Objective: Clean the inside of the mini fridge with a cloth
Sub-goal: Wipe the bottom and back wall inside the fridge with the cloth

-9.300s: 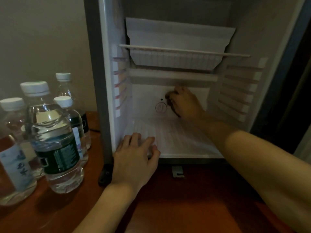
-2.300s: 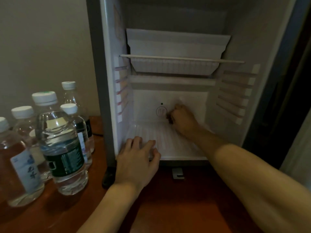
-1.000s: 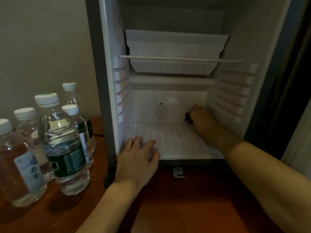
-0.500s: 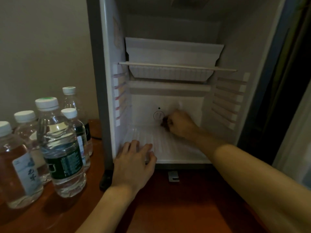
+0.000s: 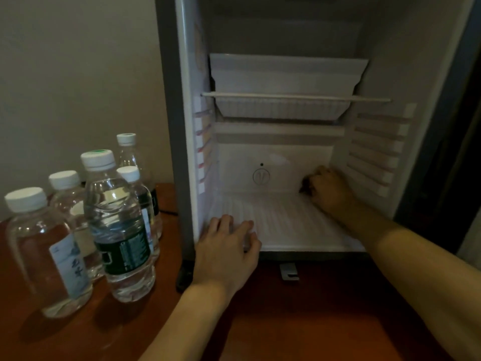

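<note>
Reaching deep into the open mini fridge (image 5: 286, 74) with the right hand (image 5: 329, 190), at the back right corner of the white ribbed floor (image 5: 286, 220), close to the right side wall with its shelf rails. Clenched around a small dark cloth (image 5: 305, 184), only a dark scrap of it visible at the fingertips, pressed where the floor meets the back wall. Just to the left of it, on the back wall, a round drain plug (image 5: 261, 176) with a small dark dot above. Resting flat with the left hand (image 5: 226, 252) on the front left lip of the fridge floor, fingers spread, grasping nothing. Higher up, a thin white rod (image 5: 294, 97) across the front of a white tray. Standing left of the fridge on the reddish wooden surface (image 5: 286, 321), five water bottles (image 5: 118, 225) with white caps, close together, upright.
</note>
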